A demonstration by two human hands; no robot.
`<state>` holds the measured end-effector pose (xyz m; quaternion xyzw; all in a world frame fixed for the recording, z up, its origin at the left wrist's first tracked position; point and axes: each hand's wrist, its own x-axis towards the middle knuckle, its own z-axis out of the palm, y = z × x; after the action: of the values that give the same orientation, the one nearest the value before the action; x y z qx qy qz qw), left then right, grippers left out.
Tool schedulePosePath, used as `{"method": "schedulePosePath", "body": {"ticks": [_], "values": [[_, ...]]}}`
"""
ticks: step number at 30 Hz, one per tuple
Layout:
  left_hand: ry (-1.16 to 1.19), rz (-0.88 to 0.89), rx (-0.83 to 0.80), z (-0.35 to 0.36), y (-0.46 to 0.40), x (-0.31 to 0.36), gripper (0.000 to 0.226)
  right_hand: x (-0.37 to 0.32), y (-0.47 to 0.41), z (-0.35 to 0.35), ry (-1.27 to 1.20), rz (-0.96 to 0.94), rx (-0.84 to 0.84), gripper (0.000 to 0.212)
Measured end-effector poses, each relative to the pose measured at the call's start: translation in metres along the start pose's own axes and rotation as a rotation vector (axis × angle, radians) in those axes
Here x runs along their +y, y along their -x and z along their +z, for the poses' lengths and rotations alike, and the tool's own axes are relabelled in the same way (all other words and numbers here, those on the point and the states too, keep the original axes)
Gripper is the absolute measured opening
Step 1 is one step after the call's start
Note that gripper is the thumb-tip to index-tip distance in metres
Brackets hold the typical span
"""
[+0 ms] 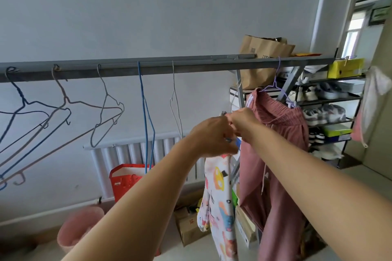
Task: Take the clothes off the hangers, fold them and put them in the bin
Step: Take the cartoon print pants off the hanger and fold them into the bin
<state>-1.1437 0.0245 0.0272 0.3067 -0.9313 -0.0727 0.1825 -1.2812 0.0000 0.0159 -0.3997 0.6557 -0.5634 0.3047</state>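
Both arms are up in front of the grey rail [148, 65], hands meeting just below it; the left hand [214, 135] has its fingers curled round the top of a white printed garment [218, 197], which dangles straight down from that grip; something small and blue peeks out by its fingertips, too small to name. The right hand [241, 122] sits just beside and slightly above, touching the left, fingers bunched in a pinch at the same spot; exactly what it pinches, I cannot tell, the left hand covers it. Right behind them hang the pink trousers [275, 154], draped by the waistband over a lilac hanger [275, 82] hooked on the rail; a drawstring trails down the front. Along the rail to the left, bare wire hangers [106, 108] swing empty: dark blue, pinkish, grey, bright blue, white. Down on the floor at lower left stands a pink bin [78, 226], well apart from the hands; a red bag [125, 180] sits against the white radiator [131, 150]; a shoe rack [331, 112] fills the right side.
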Motion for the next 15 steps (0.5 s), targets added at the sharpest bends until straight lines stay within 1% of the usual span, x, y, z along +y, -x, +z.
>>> {"method": "schedulePosePath", "body": {"ticks": [1, 3, 5, 7, 8, 9, 10, 11, 13, 15], "values": [[0.026, 0.055, -0.011, 0.0, 0.004, 0.003, 0.026, -0.004, -0.001, -0.006, 0.0, 0.024, 0.014, 0.028], [0.134, 0.07, -0.036, 0.0, 0.013, 0.0, 0.029, -0.01, -0.003, -0.013, 0.013, 0.072, -0.011, 0.028], [0.252, 0.012, -0.061, -0.003, 0.018, -0.004, 0.032, -0.014, -0.007, -0.012, -0.088, 0.145, -0.086, 0.034], [0.34, -0.037, -0.11, -0.006, 0.024, -0.007, 0.039, -0.021, -0.011, -0.009, -0.151, 0.135, -0.067, 0.033], [0.358, -0.049, -0.139, -0.005, 0.026, -0.008, 0.041, -0.027, -0.013, -0.011, -0.172, 0.125, -0.045, 0.033], [0.351, -0.059, -0.157, -0.004, 0.029, -0.01, 0.042, -0.033, -0.015, -0.015, -0.24, 0.146, -0.06, 0.034], [0.325, -0.074, -0.158, -0.001, 0.033, -0.012, 0.043, -0.04, -0.015, -0.021, -0.277, 0.188, -0.113, 0.034], [0.298, -0.095, -0.147, 0.003, 0.036, -0.016, 0.043, -0.045, -0.013, -0.026, -0.258, 0.226, -0.185, 0.034], [0.289, -0.156, -0.113, 0.012, 0.038, -0.024, 0.04, -0.052, -0.009, -0.031, -0.083, 0.263, -0.334, 0.031], [0.349, -0.229, -0.065, 0.017, 0.036, -0.027, 0.045, -0.058, -0.002, -0.03, 0.015, 0.255, -0.399, 0.027]]}}
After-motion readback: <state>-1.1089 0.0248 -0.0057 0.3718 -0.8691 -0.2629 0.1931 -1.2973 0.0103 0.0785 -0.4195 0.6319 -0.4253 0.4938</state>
